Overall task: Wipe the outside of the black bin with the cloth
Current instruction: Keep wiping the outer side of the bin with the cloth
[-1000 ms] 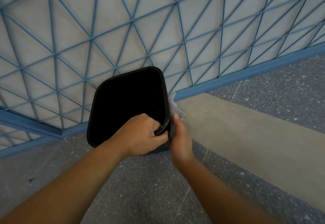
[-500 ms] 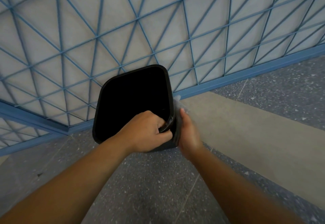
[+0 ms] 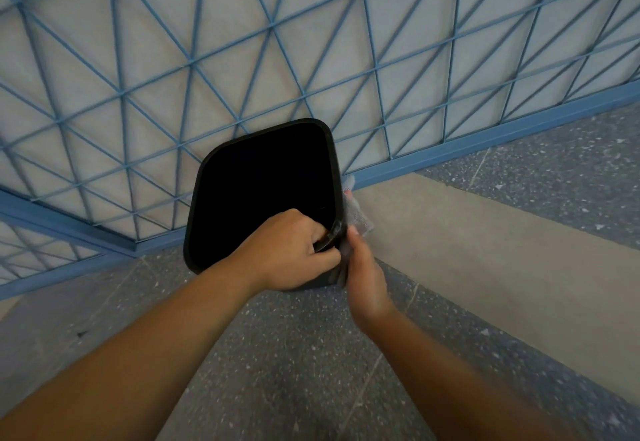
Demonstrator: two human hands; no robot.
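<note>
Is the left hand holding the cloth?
No, the left hand grips the rim of the black bin, while the right hand presses the cloth against its outer side.

In front of me stood a pale wall panel (image 3: 145, 69) overlaid with a blue metal lattice (image 3: 273, 30) of crossing diagonal and straight bars, closed along its foot by a thicker blue rail (image 3: 485, 142). Below me lay a dark grey speckled floor (image 3: 294, 354), crossed on my right by a broad plain beige strip (image 3: 485, 243) running off at a slant.
</note>
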